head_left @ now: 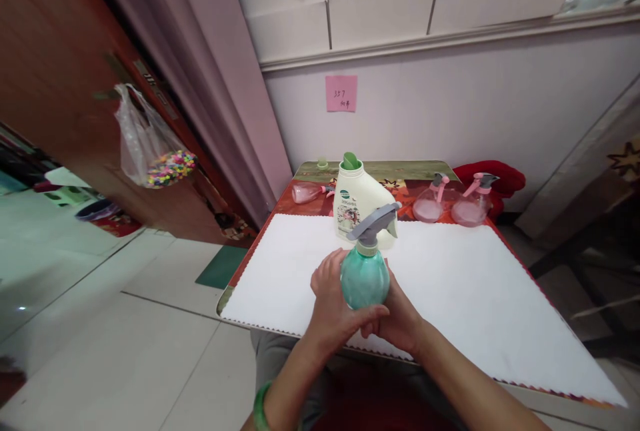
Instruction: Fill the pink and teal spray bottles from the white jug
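Note:
A round teal spray bottle (pixel 365 275) with a grey trigger head (pixel 374 222) stands over the white mat (pixel 450 284), near its front edge. My left hand (pixel 334 307) wraps its fingers round the bottle's left side and front. From the right and behind, my right hand (pixel 397 321) cups the bottle's lower part. Just behind the sprayer stands a white detergent jug (pixel 354 199) with a green cap.
Two pink spray bottles (pixel 453 203) stand at the table's back right, and another pink bottle (pixel 306 192) lies at the back left. A red cloth (pixel 503 181) sits behind the table. A plastic bag of coloured beads (pixel 159 154) hangs on the wooden door at left.

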{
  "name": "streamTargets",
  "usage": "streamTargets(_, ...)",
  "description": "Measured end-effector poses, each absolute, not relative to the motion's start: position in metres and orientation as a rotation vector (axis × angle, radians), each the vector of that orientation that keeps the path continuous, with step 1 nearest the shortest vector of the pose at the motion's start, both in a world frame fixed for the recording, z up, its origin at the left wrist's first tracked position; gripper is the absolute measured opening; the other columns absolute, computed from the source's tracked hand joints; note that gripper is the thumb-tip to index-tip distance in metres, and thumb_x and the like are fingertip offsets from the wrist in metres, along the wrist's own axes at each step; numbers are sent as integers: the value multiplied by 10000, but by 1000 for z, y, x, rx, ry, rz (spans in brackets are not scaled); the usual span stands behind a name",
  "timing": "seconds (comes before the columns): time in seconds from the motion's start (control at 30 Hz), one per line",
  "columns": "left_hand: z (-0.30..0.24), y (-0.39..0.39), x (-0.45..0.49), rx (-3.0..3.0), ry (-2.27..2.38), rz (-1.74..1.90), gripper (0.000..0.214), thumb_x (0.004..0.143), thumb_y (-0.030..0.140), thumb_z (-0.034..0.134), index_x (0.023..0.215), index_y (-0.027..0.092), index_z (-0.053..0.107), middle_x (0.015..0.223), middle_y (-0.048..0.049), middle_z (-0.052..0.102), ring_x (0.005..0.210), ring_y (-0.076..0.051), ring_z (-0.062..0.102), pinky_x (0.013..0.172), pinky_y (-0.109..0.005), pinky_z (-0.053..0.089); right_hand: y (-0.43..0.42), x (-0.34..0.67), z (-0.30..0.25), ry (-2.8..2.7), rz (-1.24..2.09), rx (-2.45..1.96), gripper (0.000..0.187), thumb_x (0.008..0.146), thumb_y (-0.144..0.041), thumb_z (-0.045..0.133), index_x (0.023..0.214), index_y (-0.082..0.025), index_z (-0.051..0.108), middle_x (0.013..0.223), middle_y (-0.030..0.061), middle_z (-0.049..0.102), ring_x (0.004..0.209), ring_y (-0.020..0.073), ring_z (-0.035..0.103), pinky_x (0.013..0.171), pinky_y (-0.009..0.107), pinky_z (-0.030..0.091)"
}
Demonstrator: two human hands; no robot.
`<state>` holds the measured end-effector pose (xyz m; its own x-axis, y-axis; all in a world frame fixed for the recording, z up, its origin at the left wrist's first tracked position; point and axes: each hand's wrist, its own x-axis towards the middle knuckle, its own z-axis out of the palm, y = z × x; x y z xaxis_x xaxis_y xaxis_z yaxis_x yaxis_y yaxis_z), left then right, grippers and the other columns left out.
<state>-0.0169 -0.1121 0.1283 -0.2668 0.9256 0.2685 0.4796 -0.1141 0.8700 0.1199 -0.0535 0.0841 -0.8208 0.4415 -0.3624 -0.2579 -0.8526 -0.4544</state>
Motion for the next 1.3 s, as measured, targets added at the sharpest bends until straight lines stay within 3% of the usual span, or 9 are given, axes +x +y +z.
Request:
streamTargets(0.1, 147, -106, -24, 1530, 1556, 1392, 1018, 500, 441, 959, 1405, 256, 529, 1375, -142, 591, 1320, -388, 515, 1092, -542, 419, -53, 121, 85, -467, 2611, -668, 806, 871, -853, 349, 1057, -143, 684, 688, 65, 702, 432, 130, 592, 335, 174, 338)
streamTargets(0.23, 178, -97, -26, 1360, 1324, 1507, 482, 827, 431, 754, 1244, 199, 685, 1158, -107, 716, 1189, -309, 621, 1049, -463, 469, -59, 118, 90, -475, 2471, -687, 706, 862, -819, 446, 1068, -180, 663, 752, 63, 711, 383, 71, 457, 332, 160, 213)
streamTargets(0.4, 192, -85, -23, 1069, 1191, 1598, 275, 797, 387, 799, 947, 158, 775, 879, -75, 752, 877, -234, 692, 839, -362, 543, -70, 123, 95, -582, 2290, -520, 547, 802, -638, 703, 1172, -237, 673, 986, 67, 729, 750, 179, 664, 525, 234, 487)
streamTargets(0.5, 192, -77, -22, 929, 1093, 1686, 293, 743, 381, 850, 910, 154, 766, 826, -46, 740, 774, -168, 672, 789, -300, 525, -70, 127, 95, -616, 2296, -406, 661, 736, -680, 752, 1215, -230, 673, 1190, 114, 711, 1009, 261, 678, 656, 297, 568)
streamTargets(0.63, 195, -71, -18, 925, 1044, 1620, 255, 788, 369, 816, 912, 153, 764, 847, -53, 751, 737, -157, 674, 753, -291, 526, -58, 127, 96, -445, 2646, -456, 966, 752, -953, 368, 1184, -146, 676, 1017, 181, 751, 651, 184, 689, 399, 189, 424)
streamTargets(0.77, 200, -68, -15, 916, 992, 1581, 227, 826, 362, 780, 896, 147, 762, 833, -61, 755, 697, -156, 670, 737, -300, 534, -49, 132, 93, -370, 2888, -353, 925, 812, -912, 346, 1166, -116, 656, 893, 151, 758, 353, 41, 461, 294, 128, 248)
streamTargets(0.97, 208, -60, -14, 911, 930, 1663, 217, 809, 337, 799, 910, 150, 757, 827, -56, 749, 771, -175, 705, 778, -301, 550, -62, 133, 83, -604, 2481, -356, 729, 738, -711, 721, 1234, -185, 632, 988, 119, 744, 742, 220, 728, 437, 218, 532)
streamTargets(1.13, 227, -50, -17, 956, 893, 1818, 253, 803, 384, 801, 897, 155, 752, 861, -70, 753, 816, -204, 726, 830, -354, 572, -70, 125, 81, -780, 2171, -452, 830, 556, -440, 915, 1306, -276, 598, 1158, 84, 685, 952, 270, 666, 615, 329, 600)
streamTargets(1.3, 254, -40, -64, 861, 793, 2078, 237, 906, 406, 692, 953, 177, 734, 909, -50, 764, 735, -147, 708, 840, -329, 579, -63, 134, 71, -905, 2063, -557, 857, 544, -354, 916, 1327, -336, 568, 1289, 60, 617, 994, 284, 616, 707, 386, 564)
